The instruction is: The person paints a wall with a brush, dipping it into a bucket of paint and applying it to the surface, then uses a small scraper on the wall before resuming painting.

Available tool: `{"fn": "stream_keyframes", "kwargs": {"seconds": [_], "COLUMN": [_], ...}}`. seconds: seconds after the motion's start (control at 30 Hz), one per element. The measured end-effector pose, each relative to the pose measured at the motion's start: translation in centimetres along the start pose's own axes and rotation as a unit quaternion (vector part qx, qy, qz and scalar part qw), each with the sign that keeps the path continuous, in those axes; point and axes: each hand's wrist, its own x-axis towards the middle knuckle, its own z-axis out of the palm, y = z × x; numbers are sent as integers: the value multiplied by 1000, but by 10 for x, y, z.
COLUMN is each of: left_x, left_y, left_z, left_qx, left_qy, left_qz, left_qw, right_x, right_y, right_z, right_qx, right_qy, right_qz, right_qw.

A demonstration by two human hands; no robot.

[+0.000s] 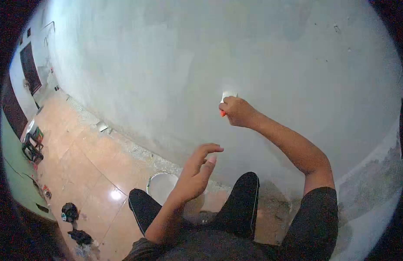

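My right hand [240, 112] is closed around a putty knife [229, 94] with an orange handle end and a pale blade. The blade lies against the grey-white plastered wall [145, 78] in front of me. Lower down and to the left, my left hand [196, 172] hangs in the air before the wall, its fingers apart and holding nothing. Below that hand, a white bucket [150, 184] stands by my knee, partly hidden by my leg and forearm; I cannot make out what is in it.
Rough rubble lines the wall's foot, where a small pale piece [102, 126] lies. Orange tiles [86, 169] cover the floor to the left. Black bags [70, 212] lie there, with a dark stool-like object [32, 148] farther back. Dark doors [30, 68] stand at the far left.
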Motion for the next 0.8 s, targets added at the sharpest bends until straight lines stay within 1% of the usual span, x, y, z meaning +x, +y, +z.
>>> {"fn": "stream_keyframes", "kwargs": {"seconds": [0.07, 0.13, 0.2, 0.27, 0.33, 0.37, 0.43, 0.47, 0.53, 0.6, 0.67, 0.73, 0.77, 0.8], "left_x": [-1, -4, -5, -4, -3, -3, -3, -2, -5, -5, -7, -8, -9, -10], "left_y": [-1, 5, 5, 3, 2, 3, 3, 1, 1, -1, -3, -4, -4, -4], "left_z": [-2, -1, -1, 0, 3, 4, 3, 1, 1, 3, 3, 1, 0, -2], "left_qx": [0, 3, -20, -23, -26, -18, -9, 6, 19, -10, -9, -7, -2, 3], "left_qy": [2, 6, 0, -3, -6, -6, -7, -19, -31, -14, -14, -12, -13, -14], "left_qz": [3, -6, -8, -2, 1, -9, -21, -10, 0, -25, -27, -31, -29, -27], "left_qw": [1000, 1000, 1000, 1000, 1000, 1000, 1000, 1000, 999, 1000, 999, 999, 999, 1000], "right_x": [5, 26, 49, 67, 77, 79, 80, 80, 75, 58, 45, 25, 15, 6], "right_y": [-1, 13, 45, 59, 59, 56, 47, 49, 55, 39, 23, 9, 1, -6], "right_z": [-15, -49, -84, -135, -161, -165, -164, -151, -107, -67, -24, 12, 27, 40], "right_qx": [23, 103, 124, 33, -80, -80, -198, -197, -211, -153, -98, -25, -24, -23], "right_qy": [15, 33, 122, 236, 348, 348, 347, 346, 242, 177, 187, 98, 97, 66], "right_qz": [1, 39, 81, 87, 22, 23, -49, -49, -13, -3, -16, -5, -5, -18], "right_qw": [1000, 993, 981, 967, 934, 934, 915, 916, 947, 972, 977, 995, 995, 997]}}
